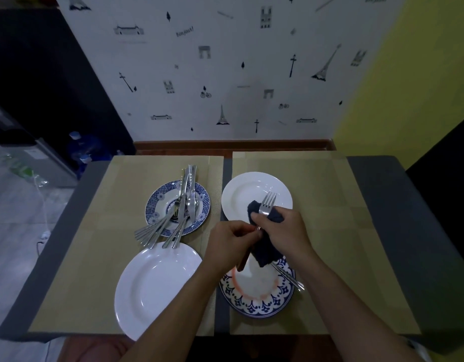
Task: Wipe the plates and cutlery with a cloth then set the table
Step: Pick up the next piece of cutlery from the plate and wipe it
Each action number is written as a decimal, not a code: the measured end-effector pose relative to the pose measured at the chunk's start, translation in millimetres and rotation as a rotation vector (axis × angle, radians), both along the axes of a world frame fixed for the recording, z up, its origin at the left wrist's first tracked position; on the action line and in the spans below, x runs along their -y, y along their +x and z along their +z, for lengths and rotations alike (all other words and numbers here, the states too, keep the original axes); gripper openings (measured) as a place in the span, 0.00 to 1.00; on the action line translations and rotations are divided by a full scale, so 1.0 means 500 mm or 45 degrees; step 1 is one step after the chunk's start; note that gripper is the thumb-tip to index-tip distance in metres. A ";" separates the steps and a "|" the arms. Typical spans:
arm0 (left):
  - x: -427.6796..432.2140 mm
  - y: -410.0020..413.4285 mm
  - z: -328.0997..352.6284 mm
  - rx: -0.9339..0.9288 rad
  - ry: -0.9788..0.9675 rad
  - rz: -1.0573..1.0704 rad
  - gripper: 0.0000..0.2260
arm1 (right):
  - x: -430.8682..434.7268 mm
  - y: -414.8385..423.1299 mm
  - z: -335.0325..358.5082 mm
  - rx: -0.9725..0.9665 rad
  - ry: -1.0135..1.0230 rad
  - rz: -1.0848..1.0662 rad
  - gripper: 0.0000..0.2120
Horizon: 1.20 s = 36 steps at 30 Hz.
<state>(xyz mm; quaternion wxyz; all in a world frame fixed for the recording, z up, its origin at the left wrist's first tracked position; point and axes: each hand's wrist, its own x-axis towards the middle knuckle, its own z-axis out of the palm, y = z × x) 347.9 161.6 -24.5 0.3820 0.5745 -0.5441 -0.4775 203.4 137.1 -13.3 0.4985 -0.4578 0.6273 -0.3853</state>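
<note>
Head view: both hands busy on one fork, cloth wrapped round it.

Right hand (285,231) clenched round a dark cloth (266,253) and the neck of a fork (268,203), tines pointing away from the person. Left hand (229,242) pinches the fork's handle end, touching the right hand. Just beyond the hands, a white plate (241,184). Under the wrists, a blue-patterned plate (262,301) with a utensil (288,278) lying across its rim. Left of the left hand, a large white plate (152,283). Further left and beyond, a small blue plate (153,205) heaped with cutlery (183,205). All of it sits on two tan placemats (95,257) on a grey table (408,231).
</note>
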 end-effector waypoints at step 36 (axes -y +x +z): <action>0.008 -0.005 0.002 0.169 -0.079 0.069 0.05 | -0.001 0.036 0.011 -0.336 -0.100 -0.010 0.08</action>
